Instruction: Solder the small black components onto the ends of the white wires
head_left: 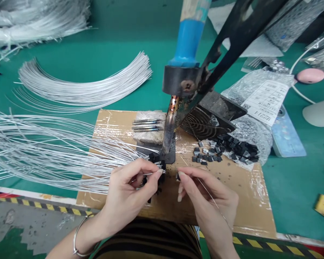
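My left hand (135, 187) pinches the end of a thin white wire (148, 174) between thumb and forefinger. Close by on its right, my right hand (209, 196) grips a small black connector (178, 176) at its fingertips, with a thin strand of solder wire (209, 193) running through that hand. A small gap separates the wire end from the connector. Just above both hands points the tip of a blue-handled soldering iron (187, 45), clamped in a black stand. Wires with black connectors (161, 165) on their ends lie behind my left fingers, partly hidden.
Loose white wires (48, 154) spread over the left side, with a curved bundle (89, 86) behind. Cardboard (248, 201) covers the work spot. Black connectors (240, 149) are heaped at right beside a labelled plastic bag (267, 97). A black fan (205, 120) stands behind the iron.
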The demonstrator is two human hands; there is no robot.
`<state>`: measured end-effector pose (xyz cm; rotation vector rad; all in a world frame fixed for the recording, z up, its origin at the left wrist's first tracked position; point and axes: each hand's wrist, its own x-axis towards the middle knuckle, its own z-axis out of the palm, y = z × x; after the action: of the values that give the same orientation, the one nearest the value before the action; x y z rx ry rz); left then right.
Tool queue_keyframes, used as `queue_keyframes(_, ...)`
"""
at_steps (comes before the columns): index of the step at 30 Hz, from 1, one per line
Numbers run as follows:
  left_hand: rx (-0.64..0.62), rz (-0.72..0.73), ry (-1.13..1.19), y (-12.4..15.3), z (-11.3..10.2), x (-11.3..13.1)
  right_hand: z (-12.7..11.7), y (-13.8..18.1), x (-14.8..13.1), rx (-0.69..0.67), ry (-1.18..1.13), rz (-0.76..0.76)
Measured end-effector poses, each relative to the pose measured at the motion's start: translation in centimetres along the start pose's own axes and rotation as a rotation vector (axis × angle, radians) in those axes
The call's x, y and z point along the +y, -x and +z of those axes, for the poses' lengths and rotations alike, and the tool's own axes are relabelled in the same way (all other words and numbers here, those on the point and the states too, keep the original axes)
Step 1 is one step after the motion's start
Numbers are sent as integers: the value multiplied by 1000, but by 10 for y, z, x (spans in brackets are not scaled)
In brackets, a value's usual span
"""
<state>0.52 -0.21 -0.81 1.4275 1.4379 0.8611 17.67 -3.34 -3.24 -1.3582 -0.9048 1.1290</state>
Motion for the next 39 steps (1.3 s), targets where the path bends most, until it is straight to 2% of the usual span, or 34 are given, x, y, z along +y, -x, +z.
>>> queue_keyframes(4, 9, -3, 5, -1, 1, 3, 5, -3, -3, 13, -48, 39)
queue_keyframes(14, -94, -176, 150, -6, -4, 8, 11, -1, -2, -23, -60, 83)
queue_keyframes(22, -138, -192, 216, -5, -6, 10, 13, 0, 0, -59, -39, 74)
queue_keyframes(30, -121, -134, 244, -2, -5, 2, 11, 1, 1, -64, -5, 53)
queue_keyframes(39, -149, -179, 201, -10, -3, 13, 10, 5, 2, -42, 49, 34)
